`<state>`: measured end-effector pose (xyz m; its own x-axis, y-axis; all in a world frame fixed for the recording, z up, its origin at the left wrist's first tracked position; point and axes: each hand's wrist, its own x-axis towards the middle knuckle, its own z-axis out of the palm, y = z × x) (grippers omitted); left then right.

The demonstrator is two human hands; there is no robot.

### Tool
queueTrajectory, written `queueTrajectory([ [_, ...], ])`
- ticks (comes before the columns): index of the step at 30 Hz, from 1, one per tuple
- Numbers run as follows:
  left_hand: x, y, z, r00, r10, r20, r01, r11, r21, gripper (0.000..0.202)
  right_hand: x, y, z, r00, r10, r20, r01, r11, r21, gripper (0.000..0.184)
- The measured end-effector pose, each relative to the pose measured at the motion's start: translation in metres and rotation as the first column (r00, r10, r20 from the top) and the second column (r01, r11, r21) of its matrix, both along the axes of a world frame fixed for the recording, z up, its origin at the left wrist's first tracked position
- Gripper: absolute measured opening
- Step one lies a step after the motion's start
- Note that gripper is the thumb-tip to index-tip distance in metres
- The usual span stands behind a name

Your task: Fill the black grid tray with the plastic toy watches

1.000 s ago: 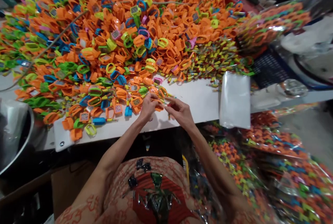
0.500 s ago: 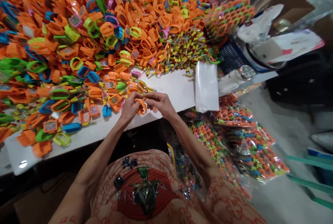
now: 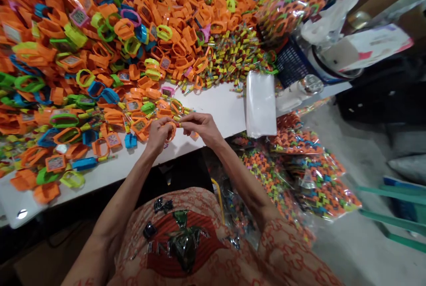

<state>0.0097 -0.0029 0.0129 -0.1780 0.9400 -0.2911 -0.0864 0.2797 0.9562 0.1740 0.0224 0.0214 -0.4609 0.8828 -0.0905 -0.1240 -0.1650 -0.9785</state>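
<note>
Left hand point(image 3: 159, 135) has an orange band point(image 3: 172, 131) pinched, prob just to steady it, while the right hand point(image 3: 200, 129) grips a tiny yellow-red stick point(image 3: 179, 124) beside it.

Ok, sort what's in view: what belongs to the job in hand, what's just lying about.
Apparently in the job: orange band in the left hand, small tube at the right hand, watch heap, tube heap.

Apparently lying about: blue basket, white carton, green bars.

wristbands point(image 3: 141, 33) heaped on table point(image 3: 219, 104); sleeve stack point(image 3: 261, 104) right, basket point(image 3: 290, 62) behind it
</note>
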Motion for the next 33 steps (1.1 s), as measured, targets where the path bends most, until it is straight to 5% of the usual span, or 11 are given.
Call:
queueTrajectory([
  [11,-0.013,-0.009,0.001,0.919,-0.392,-0.039,0.39,0.919,-0.063,0.017,0.007,0.002,0.0,0.989,0.146,-0.018,-0.146,0.989,-0.024,0.016],
  [18,-0.02,-0.005,0.002,0.883,-0.467,0.052,0.47,0.876,-0.111,0.012,0.01,0.003,0.005,0.982,0.182,-0.039,-0.182,0.983,0.001,0.016],
  [28,-0.021,-0.006,0.005,0.84,-0.541,-0.04,0.533,0.837,-0.125,0.013,0.011,0.005,-0.001,0.963,0.268,0.026,-0.268,0.963,0.025,0.031],
  [33,-0.022,-0.006,0.002,0.818,-0.571,0.067,0.574,0.81,-0.117,0.019,0.013,0.008,-0.001,0.942,0.326,0.077,-0.331,0.94,0.079,0.026],
])
